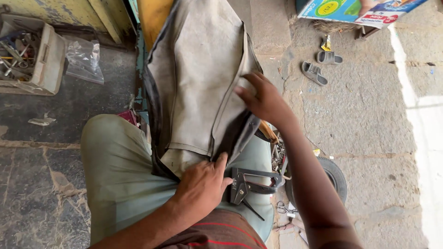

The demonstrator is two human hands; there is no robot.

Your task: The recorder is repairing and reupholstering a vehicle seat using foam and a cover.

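Observation:
A grey seat cover (198, 74) with black edging is stretched over a yellow foam seat (154, 16) that leans across my lap. My left hand (203, 184) presses flat on the cover's near end against my thigh, thumb up along a seam. My right hand (263, 99) lies open on the cover's right side, fingers spread over a raised seam. A black staple gun (251, 182) rests on my right thigh just beside my left hand; neither hand holds it.
A plastic box of tools (32, 53) and a clear plastic bag (85, 60) lie on the dark floor at the far left. A pair of grey sandals (320, 64) sits on the stone paving, a small tyre (334, 175) by my right leg, scissors (286, 208) below it.

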